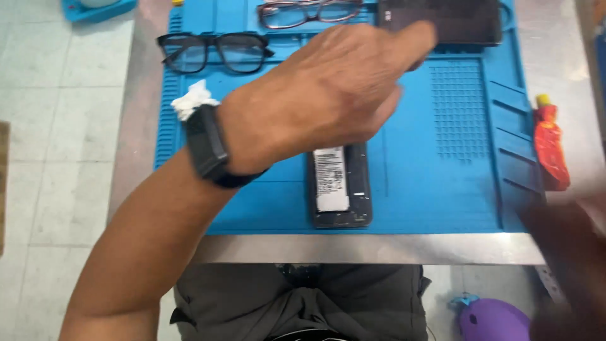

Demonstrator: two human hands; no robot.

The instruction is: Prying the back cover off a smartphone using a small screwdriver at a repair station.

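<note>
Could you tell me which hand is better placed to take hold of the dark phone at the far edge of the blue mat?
Left, most likely. The left hand stretches across the blue mat, its fingers at the dark phone. The right hand is a blur at the table's near right corner, far from it.

The single head camera looked steeply down from close above the blue mat (pixel 442 189) on the steel table (pixel 379 247), facing forward; its lower right corner was perhaps motion-blurred.
</note>
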